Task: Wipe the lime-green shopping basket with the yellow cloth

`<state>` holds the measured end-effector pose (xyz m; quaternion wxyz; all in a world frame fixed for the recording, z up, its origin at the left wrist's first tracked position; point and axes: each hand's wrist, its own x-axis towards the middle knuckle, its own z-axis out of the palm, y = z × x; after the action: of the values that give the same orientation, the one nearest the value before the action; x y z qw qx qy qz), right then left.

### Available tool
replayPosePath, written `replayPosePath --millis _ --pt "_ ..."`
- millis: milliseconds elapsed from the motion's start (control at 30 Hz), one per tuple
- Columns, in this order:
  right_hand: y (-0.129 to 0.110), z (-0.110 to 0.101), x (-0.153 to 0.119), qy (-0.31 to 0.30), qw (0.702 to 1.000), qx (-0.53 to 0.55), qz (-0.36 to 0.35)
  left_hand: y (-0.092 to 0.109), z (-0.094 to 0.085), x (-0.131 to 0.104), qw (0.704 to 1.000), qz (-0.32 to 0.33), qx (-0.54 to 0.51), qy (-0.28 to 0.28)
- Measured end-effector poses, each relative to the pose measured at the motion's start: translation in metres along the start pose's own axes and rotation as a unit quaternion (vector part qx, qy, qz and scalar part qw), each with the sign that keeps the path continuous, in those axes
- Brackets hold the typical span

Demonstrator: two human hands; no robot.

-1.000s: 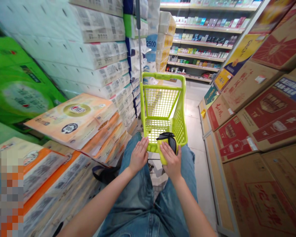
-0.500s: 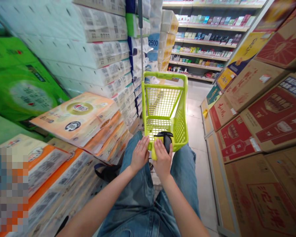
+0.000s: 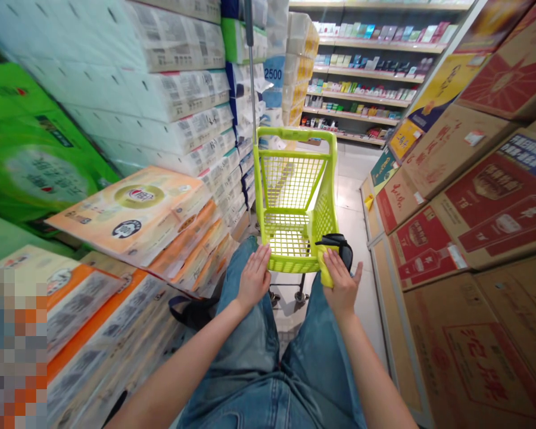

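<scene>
A lime-green plastic shopping cart [image 3: 295, 152] with a grid basket stands between my knees, its near rim towards me. My left hand [image 3: 254, 279] is at the near left corner of the basket, its fingers together and bent over the rim. At the near right corner, my right hand [image 3: 340, 286] presses a yellow and black cloth [image 3: 325, 268] against the rim. The fingers of that hand lie along the cloth, with the thumb side pointing outward. Part of the cloth is hidden under the hand, and its dark part folds over the outside of the corner.
Tissue packs [image 3: 134, 202] are stacked close on the left, with tall white packs [image 3: 178, 89] behind them. Printed cardboard boxes [image 3: 482, 179] line the right side. Beyond the cart are shelves of small goods [image 3: 361, 77]. Tiled floor [image 3: 351, 214] runs along the cart's right side.
My right hand has moved right with the cloth, from the middle of the near rim to its right corner. My left hand stays at the left corner.
</scene>
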<state>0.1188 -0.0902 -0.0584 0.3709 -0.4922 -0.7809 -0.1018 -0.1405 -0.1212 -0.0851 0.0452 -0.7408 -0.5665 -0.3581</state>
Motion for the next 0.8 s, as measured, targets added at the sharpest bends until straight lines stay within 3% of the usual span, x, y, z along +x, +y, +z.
replayPosePath --millis 100,300,400,500,600,733,800 --pt "-0.028 0.009 0.002 0.001 1.000 0.000 0.032 0.001 0.000 0.000 1.000 -0.006 -0.004 0.004" --pt "-0.121 0.033 0.017 -0.079 0.993 0.085 -0.022 -0.001 -0.006 -0.002 1.000 -0.005 -0.008 -0.006" --pt "-0.133 0.037 0.022 -0.086 0.991 0.101 -0.031 -0.003 -0.008 -0.002 1.000 0.002 -0.008 -0.012" --pt "-0.115 0.033 0.017 -0.086 0.989 0.098 -0.067 -0.002 -0.008 -0.002 1.000 -0.005 -0.004 -0.007" --pt "-0.074 0.020 0.006 -0.078 0.990 0.078 -0.092 -0.001 -0.007 0.000 1.000 -0.010 0.001 -0.007" --pt "-0.015 0.002 0.000 -0.036 0.998 0.036 -0.042 -0.001 -0.006 0.001 1.000 -0.002 0.000 -0.005" --pt "0.001 -0.002 0.000 -0.016 0.999 0.021 -0.018 -0.001 -0.005 0.000 1.000 -0.001 -0.002 -0.002"
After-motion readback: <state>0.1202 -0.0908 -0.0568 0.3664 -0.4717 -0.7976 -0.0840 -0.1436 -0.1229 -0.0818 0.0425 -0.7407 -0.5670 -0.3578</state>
